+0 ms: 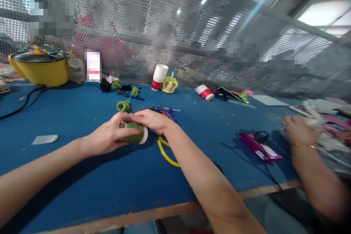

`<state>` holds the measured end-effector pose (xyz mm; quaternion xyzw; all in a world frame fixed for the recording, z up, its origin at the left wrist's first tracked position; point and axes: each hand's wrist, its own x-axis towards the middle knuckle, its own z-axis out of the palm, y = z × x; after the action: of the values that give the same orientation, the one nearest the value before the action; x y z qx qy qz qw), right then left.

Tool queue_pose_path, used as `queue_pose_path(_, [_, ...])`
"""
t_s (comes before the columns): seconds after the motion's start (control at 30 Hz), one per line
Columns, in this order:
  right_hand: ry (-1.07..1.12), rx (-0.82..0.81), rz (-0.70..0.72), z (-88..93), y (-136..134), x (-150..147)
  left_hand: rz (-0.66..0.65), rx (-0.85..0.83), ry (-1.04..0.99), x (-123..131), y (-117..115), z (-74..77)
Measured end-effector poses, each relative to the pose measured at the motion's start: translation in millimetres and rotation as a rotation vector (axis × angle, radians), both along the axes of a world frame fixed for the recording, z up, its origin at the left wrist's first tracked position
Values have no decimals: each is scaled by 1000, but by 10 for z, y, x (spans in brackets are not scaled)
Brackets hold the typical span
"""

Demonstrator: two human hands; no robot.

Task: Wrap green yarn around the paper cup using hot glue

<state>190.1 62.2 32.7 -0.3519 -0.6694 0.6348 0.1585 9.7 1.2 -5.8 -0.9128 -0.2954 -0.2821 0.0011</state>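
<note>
A paper cup [133,135] wound with green yarn lies on its side between my hands, its white rim facing right. My left hand [109,133] is closed around the cup, with fingers stretched over the yarn. At the cup's far side, the fingertips of my right hand [150,120] pinch together against the green yarn; the strand itself is mostly hidden. Just beyond my fingers sits a small ball of green yarn [123,106]. A blue glue gun [161,109] lies behind my right wrist, and a yellow loop [166,153] shows partly under my right forearm.
Along the mesh partition stand a yellow electric pot [46,69], a jar [76,70], a lit phone [93,66], stacked paper cups [159,76] and a yellow woven basket [169,85]. A purple device [260,148] with a cord lies near a co-worker's hand [300,131] on the right.
</note>
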Motion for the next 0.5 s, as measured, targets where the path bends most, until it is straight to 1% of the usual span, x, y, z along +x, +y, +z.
queue_pose_path(0.1, [89,-36,-134,-36,13,-34,7,7,-13,1,-2,13])
queue_pose_path(0.2, [125,-21,-227,-47,20,-65,22,-35,-38,1,-11,34])
queue_pose_path(0.3, [180,85,-309,-24,36,-67,61,-159,-123,-4,-8,41])
queue_pose_path(0.4, [249,211,-396,14,75,-37,105,-324,-277,-8,16,39])
queue_pose_path(0.5, [301,260,-466,41,115,-1,141,-466,-393,-5,44,39])
